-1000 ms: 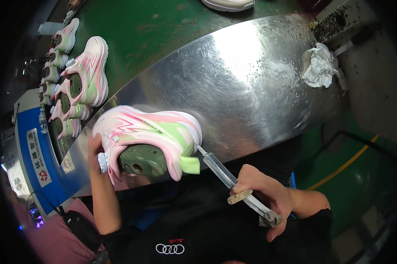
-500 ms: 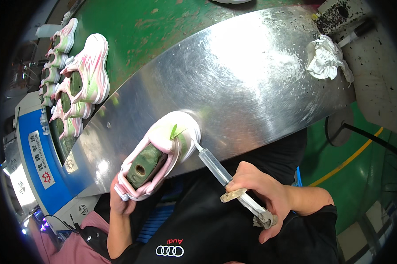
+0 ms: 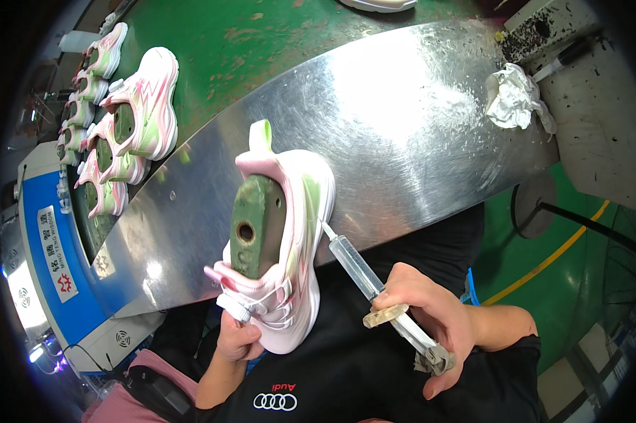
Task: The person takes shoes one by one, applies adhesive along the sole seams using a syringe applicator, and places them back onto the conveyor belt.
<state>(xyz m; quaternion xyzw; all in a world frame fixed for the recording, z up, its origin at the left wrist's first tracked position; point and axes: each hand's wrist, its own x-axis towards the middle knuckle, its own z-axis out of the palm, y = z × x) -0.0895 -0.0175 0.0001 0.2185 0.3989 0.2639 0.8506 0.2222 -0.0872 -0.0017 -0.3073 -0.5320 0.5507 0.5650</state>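
Note:
A pink, white and pale green sneaker (image 3: 309, 204) is tilted over the near edge of the metal table, its heel pointing away from me. Inside its opening sits a green shoe last (image 3: 256, 229) with a round hole. My left hand (image 3: 237, 337) grips the shoe near the toe, below a white dial on the laces; part of the fingers is hidden under it. In my right hand (image 3: 427, 299) is a clear syringe (image 3: 356, 266) with a white plunger and a worn, wrapped finger flange. Its thin tip meets or nearly meets the sole edge at the shoe's right side.
Bare metal tabletop (image 3: 416, 141) stretches to the far right, where crumpled white paper (image 3: 515, 99) lies beside a stained box. More sneakers (image 3: 148, 106) stand in rows at the far left, on a green belt (image 3: 226, 42). A blue and white machine panel (image 3: 67, 247) is at left.
My left hand has turned the sneaker, so its side and laces now face me more and the heel loop stands up. The syringe has shifted slightly right and stays by the sole edge.

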